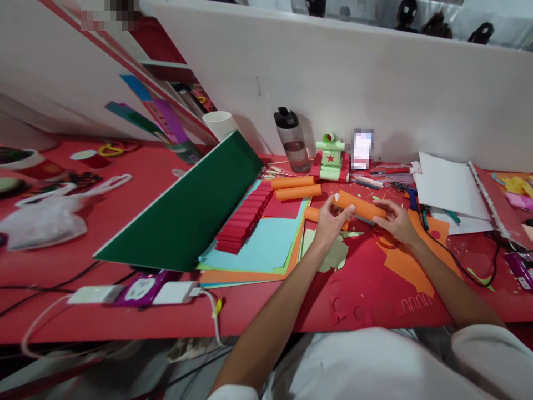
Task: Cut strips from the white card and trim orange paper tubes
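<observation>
Between my two hands is an orange paper tube (361, 206), tilted slightly down to the right. My left hand (332, 219) grips its left end, and my right hand (393, 218) has its fingers closed around the right end. Two more orange tubes (297, 192) lie side by side to the left, and another orange tube (311, 214) is partly hidden behind my left hand. Pale green paper scraps (328, 250) lie below my left hand. Orange paper sheets (410, 264) with cut-outs lie under my right forearm.
A green board (187, 208) leans beside a folded red paper strip (245, 219) and stacked coloured sheets (260, 244). Behind stand a water bottle (292, 141), a green paper model (331, 158) and a phone (362, 149). A power strip (139, 290) with chargers sits front left; pliers (411, 197) lie right.
</observation>
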{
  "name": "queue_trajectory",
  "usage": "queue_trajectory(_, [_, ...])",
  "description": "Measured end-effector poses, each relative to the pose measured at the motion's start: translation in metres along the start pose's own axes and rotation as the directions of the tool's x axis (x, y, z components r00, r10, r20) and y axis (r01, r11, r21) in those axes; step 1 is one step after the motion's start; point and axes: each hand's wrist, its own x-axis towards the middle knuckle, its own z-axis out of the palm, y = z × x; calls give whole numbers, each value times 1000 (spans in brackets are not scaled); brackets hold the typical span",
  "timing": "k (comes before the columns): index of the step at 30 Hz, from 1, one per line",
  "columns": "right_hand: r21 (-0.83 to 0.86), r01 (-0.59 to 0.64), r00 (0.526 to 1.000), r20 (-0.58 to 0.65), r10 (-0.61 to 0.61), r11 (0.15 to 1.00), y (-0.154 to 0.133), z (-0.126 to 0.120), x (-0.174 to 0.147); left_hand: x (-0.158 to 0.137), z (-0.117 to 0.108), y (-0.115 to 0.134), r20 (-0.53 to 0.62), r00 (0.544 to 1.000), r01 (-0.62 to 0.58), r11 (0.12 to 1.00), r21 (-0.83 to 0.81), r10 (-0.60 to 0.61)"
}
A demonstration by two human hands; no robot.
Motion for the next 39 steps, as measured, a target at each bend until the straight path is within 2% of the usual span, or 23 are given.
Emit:
queue_trajectory(5, [-44, 21, 1000, 5, -21, 999, 9, -3, 1, -1, 1, -1, 1, 999, -44, 997, 66, 44])
queue_trajectory(9, [-213, 116, 993, 28, -113, 970, 12, -5, 0, -3, 0, -1, 16, 997, -82, 990, 112, 81])
queue_trajectory(13, [-378, 231, 973, 111, -203, 897, 14, -8, 0, -7, 0, -1, 80, 983, -179, 969, 171, 168])
queue_trajectory(19, [-468, 416, 909, 229, -348, 779, 16, -11, 4, -12, -2, 2, 262, 924, -341, 909, 238, 278])
queue_trajectory(23, [-480, 454, 891, 246, -382, 750, 13, -11, 5, -13, -2, 6, 324, 880, -431, 871, 238, 347])
queue_trajectory(26, [-495, 457, 889, 256, -379, 739, 10, -11, 4, -13, -2, 6, 305, 890, -414, 882, 224, 340])
queue_trajectory(33, [-502, 475, 880, 291, -375, 723, 11, -13, 3, -10, -4, -3, 239, 941, -292, 933, 210, 241])
queue_trajectory(39, [-443, 342, 939, 192, -285, 829, 7, -11, -1, -9, -6, 0, 108, 946, -324, 912, 251, 306])
